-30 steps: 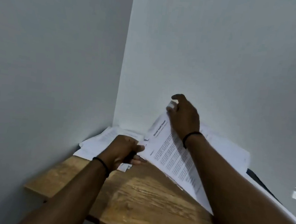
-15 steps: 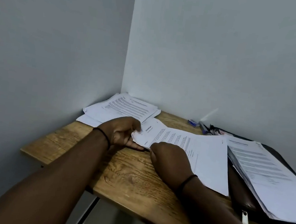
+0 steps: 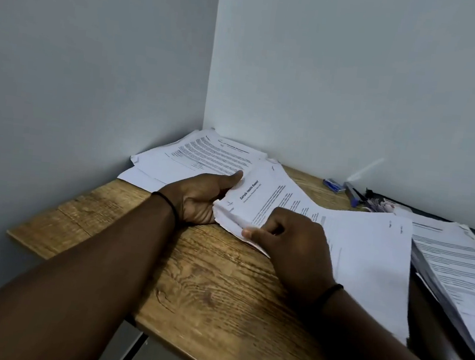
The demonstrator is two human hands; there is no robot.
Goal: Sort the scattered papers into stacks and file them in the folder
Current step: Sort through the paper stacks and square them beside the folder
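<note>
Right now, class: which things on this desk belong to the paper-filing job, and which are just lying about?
Belong to the job:
Health report sheets, held by left hand and right hand
Corner stack
Papers on the folder
Dark folder

Lying about:
Blue pen
Small blue object

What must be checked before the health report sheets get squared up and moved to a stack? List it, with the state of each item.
1. Left hand grips the health report sheets at their left end: ok.
2. Right hand pinches their near edge: ok.
3. Sheets aligned: not ok, edges fanned.
4. Corner stack free to receive: ok, nothing on top.
5. Folder reachable: ok, though papers on the folder cover it.
6. Sheet count in the grip: cannot tell.
</note>
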